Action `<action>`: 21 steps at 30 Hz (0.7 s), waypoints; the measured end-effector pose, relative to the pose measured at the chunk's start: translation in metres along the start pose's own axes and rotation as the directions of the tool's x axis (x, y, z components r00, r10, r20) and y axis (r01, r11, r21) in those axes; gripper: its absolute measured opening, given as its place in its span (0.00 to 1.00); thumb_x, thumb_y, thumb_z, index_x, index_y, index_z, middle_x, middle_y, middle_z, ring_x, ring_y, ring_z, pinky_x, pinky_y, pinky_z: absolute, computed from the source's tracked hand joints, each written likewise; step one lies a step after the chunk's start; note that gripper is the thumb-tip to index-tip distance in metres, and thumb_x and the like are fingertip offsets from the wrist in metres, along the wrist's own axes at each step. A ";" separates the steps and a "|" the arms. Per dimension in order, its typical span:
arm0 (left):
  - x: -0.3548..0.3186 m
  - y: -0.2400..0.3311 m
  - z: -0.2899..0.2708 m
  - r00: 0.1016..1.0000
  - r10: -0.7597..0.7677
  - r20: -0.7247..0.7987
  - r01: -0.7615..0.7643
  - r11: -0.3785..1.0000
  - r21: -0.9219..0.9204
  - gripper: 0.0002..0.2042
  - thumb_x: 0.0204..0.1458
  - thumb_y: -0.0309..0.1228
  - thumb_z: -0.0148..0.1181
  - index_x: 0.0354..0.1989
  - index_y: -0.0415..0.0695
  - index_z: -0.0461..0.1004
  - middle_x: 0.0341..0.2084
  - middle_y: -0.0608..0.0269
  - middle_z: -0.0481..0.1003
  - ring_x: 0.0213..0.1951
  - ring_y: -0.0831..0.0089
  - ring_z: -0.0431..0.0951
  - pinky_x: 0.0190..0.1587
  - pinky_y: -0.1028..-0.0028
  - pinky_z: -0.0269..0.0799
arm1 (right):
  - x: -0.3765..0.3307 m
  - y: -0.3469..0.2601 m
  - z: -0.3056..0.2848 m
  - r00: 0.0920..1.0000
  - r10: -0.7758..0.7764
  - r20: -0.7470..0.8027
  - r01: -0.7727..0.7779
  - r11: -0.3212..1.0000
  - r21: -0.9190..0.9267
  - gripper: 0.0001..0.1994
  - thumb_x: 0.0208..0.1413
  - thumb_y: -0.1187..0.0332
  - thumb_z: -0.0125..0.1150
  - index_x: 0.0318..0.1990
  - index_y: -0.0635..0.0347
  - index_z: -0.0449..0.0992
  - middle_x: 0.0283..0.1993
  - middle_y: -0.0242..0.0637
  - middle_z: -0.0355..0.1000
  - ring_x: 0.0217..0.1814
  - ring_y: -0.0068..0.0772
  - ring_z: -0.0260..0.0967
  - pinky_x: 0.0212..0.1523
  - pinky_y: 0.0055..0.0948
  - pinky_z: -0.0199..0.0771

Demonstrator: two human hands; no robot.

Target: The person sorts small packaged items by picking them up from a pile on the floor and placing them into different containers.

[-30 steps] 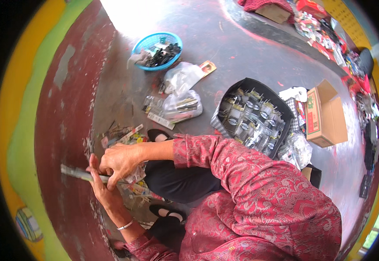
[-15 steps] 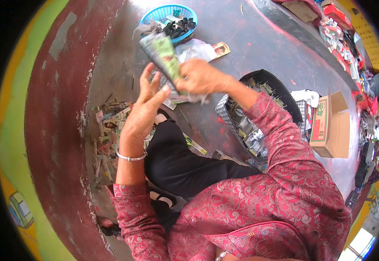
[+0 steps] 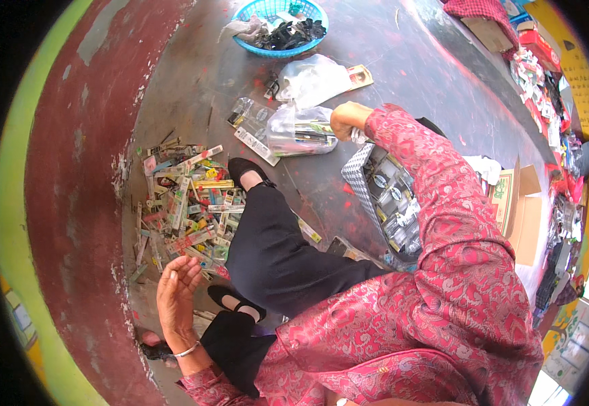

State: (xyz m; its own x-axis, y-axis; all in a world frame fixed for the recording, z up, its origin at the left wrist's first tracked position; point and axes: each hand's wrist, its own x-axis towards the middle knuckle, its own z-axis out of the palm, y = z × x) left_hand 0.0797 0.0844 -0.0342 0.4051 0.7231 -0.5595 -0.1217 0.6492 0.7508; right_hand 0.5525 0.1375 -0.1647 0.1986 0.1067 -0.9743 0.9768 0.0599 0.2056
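My right hand [image 3: 350, 120] is closed on the gathered edge of a clear plastic bag [image 3: 286, 139], with flat slim packets showing inside. The bag rests low over the floor beyond my foot; whether it touches the floor I cannot tell. My left hand [image 3: 178, 291] is empty, its fingers slightly curled and apart, at the lower left near a loose pile of slim printed packages [image 3: 190, 203]. Beside the held bag lie clear plastic packs [image 3: 250, 118] and a white strip-shaped card [image 3: 256, 146].
Behind the bag are a white plastic bag [image 3: 311, 80] and a blue basket [image 3: 282, 51] of black items. Under my right arm sits a black-and-white checked case [image 3: 362, 172] with clear packs. An open cardboard box [image 3: 528, 223] stands at right; a red wall [image 3: 81, 203] runs along the left.
The green packet bundle has left the raised hands; my right hand has moved right and now holds the clear bag. My left hand has pulled back down toward the lower left.
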 end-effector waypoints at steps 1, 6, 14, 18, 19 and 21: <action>0.000 -0.002 0.004 1.000 -0.012 -0.015 0.013 1.000 0.028 0.16 0.55 0.34 0.48 0.47 0.34 0.64 0.44 0.50 0.69 0.45 0.67 0.71 0.49 0.71 0.66 | 0.003 -0.010 -0.010 0.998 0.018 0.064 -0.010 0.992 -0.123 0.11 0.36 0.69 0.53 0.31 0.59 0.76 0.34 0.38 0.74 0.36 0.34 0.71 0.36 0.37 0.68; -0.001 -0.004 0.003 0.999 -0.050 0.004 0.050 0.998 0.044 0.15 0.53 0.33 0.49 0.46 0.35 0.66 0.42 0.51 0.71 0.43 0.68 0.72 0.47 0.72 0.67 | 0.004 -0.047 -0.048 0.967 -0.149 -0.208 0.143 0.989 -0.043 0.19 0.29 0.70 0.63 0.37 0.57 0.78 0.38 0.38 0.74 0.41 0.37 0.71 0.39 0.33 0.69; -0.014 -0.009 0.003 0.995 -0.098 -0.036 0.102 0.979 0.179 0.14 0.54 0.32 0.48 0.45 0.35 0.67 0.40 0.55 0.72 0.41 0.72 0.72 0.46 0.76 0.66 | 0.029 -0.057 -0.044 0.831 -0.173 -0.528 0.173 0.984 -0.050 0.17 0.36 0.66 0.62 0.38 0.58 0.77 0.39 0.43 0.74 0.42 0.42 0.71 0.40 0.36 0.70; -0.021 -0.008 0.012 0.996 -0.090 -0.006 0.089 0.971 0.224 0.14 0.54 0.32 0.48 0.45 0.35 0.67 0.40 0.57 0.72 0.41 0.73 0.72 0.46 0.76 0.66 | 0.073 -0.028 -0.009 0.763 -0.046 -0.645 0.119 0.990 0.071 0.13 0.38 0.65 0.59 0.35 0.57 0.78 0.37 0.44 0.74 0.40 0.44 0.72 0.39 0.37 0.71; -0.021 -0.008 0.012 0.996 -0.088 0.003 0.085 0.970 0.228 0.14 0.54 0.32 0.48 0.45 0.35 0.67 0.40 0.57 0.72 0.41 0.73 0.72 0.46 0.76 0.66 | 0.075 -0.018 -0.004 0.754 -0.028 -0.656 0.109 0.991 0.083 0.13 0.38 0.64 0.59 0.34 0.55 0.78 0.37 0.42 0.74 0.40 0.43 0.72 0.39 0.38 0.71; -0.021 -0.009 0.011 0.998 -0.069 0.005 0.066 0.968 0.241 0.14 0.55 0.31 0.47 0.46 0.35 0.67 0.40 0.57 0.72 0.41 0.73 0.72 0.46 0.76 0.66 | 0.064 0.001 0.004 0.707 -0.014 -0.707 0.172 0.973 0.154 0.13 0.40 0.63 0.55 0.33 0.56 0.78 0.36 0.45 0.74 0.39 0.45 0.72 0.40 0.38 0.71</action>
State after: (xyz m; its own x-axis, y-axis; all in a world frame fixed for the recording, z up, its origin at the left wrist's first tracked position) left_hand 0.0825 0.0605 -0.0256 0.4168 0.6754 -0.6084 0.1275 0.6193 0.7747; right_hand 0.5661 0.1409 -0.2278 0.0705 0.7760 -0.6268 0.9970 -0.0758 0.0182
